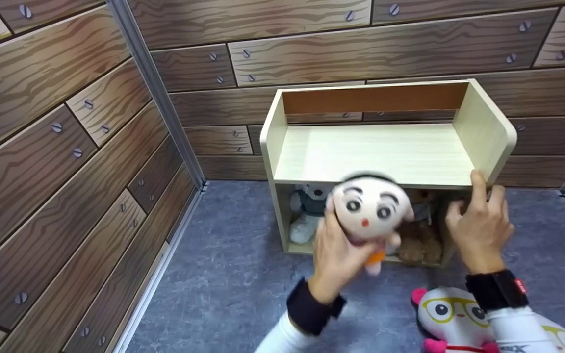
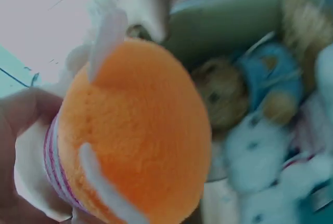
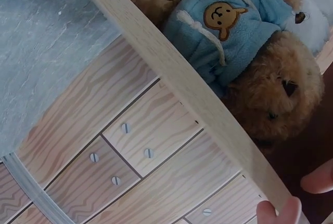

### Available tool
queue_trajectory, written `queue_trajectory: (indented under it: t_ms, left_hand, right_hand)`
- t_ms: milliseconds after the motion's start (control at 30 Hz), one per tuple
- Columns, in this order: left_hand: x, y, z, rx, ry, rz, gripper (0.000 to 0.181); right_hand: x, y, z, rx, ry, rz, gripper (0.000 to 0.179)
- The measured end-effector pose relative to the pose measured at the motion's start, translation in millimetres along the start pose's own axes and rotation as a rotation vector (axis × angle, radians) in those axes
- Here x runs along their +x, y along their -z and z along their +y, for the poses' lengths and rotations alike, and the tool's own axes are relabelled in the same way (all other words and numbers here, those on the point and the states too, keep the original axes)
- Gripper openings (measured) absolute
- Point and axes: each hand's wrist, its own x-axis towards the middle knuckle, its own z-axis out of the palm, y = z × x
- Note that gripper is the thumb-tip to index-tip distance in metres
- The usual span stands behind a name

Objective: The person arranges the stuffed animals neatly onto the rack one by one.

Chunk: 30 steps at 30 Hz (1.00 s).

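Observation:
My left hand [image 1: 339, 252] grips a plush doll [image 1: 368, 211] with a round pale face, thick dark eyebrows and orange shorts, held up in front of the cream shelf unit [image 1: 371, 152]. Up close in the left wrist view, the doll's orange bottom [image 2: 138, 125] and striped shirt show. My right hand [image 1: 486, 228] is at the unit's right side panel, index finger touching near its front edge, thumb apart on the inner side. In the lower compartment, a teddy bear [image 3: 291, 86] in a blue hoodie lies among other plush toys. A white plush [image 1: 304, 228] sits at the compartment's left.
Two plush toys with yellow glasses are on the grey floor [image 1: 204, 284] at lower right: one with pink ears [image 1: 451, 311], the other [image 1: 559, 336] partly behind my right forearm. Wood-patterned walls [image 1: 282, 59] stand behind and to the left of the unit.

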Motion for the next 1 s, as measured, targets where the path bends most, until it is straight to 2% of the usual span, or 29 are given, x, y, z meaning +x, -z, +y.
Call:
queue_trajectory:
  t_ms: [67, 233, 367, 467, 767, 1000]
  left_hand:
    - [18.2, 6.3, 7.3, -0.001, -0.012, 0.061, 0.111]
    - [63.4, 18.4, 19.3, -0.005, -0.003, 0.142, 0.109]
    - [96.3, 20.9, 19.5, -0.021, -0.033, 0.190, 0.103]
    - [118.8, 20.1, 16.7, -0.031, -0.027, 0.208, 0.100]
    - [176.5, 5.9, -3.5, -0.024, 0.112, 0.138, 0.091]
    - [200.7, 4.6, -16.5, 0.033, 0.215, 0.113, 0.083]
  right_hand:
    - [0.5, -0.5, 0.1, -0.001, 0.005, 0.008, 0.059]
    - [0.3, -1.6, -0.4, 0.004, 0.004, 0.006, 0.060]
    - [-0.2, -1.6, -0.3, 0.000, 0.003, 0.014, 0.059]
    - [-0.1, -1.3, -0.1, -0.004, 0.004, 0.020, 0.058]
    - [-0.7, 0.6, 2.2, -0.002, 0.009, 0.000, 0.060]
    - [1.0, -1.0, 0.9, 0.004, 0.017, 0.002, 0.059]
